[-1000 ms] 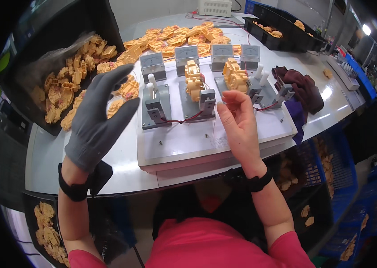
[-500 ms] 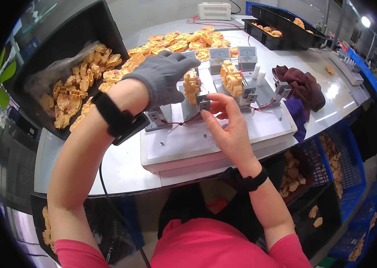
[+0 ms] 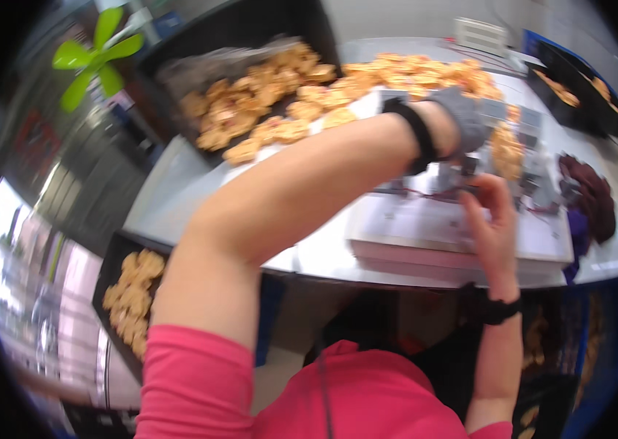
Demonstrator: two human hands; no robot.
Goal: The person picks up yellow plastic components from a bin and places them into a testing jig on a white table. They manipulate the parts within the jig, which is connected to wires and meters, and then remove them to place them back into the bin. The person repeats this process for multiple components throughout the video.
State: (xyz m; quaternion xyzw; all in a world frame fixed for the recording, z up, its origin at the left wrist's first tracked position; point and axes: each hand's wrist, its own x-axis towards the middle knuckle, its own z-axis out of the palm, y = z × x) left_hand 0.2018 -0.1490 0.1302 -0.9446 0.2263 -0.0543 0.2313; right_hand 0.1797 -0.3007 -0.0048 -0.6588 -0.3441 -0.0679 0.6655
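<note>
My left hand [image 3: 462, 121], in a grey glove, reaches across the white test board [image 3: 404, 230] over its left fixture. Its fingers are blurred and mostly hidden, so any grip is unclear. Bare, my right hand [image 3: 495, 216] has thumb and forefinger closed on a small grey clamp block [image 3: 468, 167] at that fixture's front. A yellow plastic part [image 3: 506, 150] stands upright in the neighbouring fixture, to the right. Red wires run along the fixtures' front. Grey meters [image 3: 527, 124] stand behind them.
Yellow parts [image 3: 411, 73] lie heaped behind the board. A tilted black bin [image 3: 316, 25] at far left holds more, as does a lower black bin [image 3: 115, 267]. Brown cloth [image 3: 590, 194] lies right; black trays [image 3: 554, 95] sit back right. A green fan [image 3: 93, 60] stands at left.
The view has swung left, shifting the table rightward in the picture. My left hand now covers the left fixture, hiding its yellow part. My right hand remains at the clamp block.
</note>
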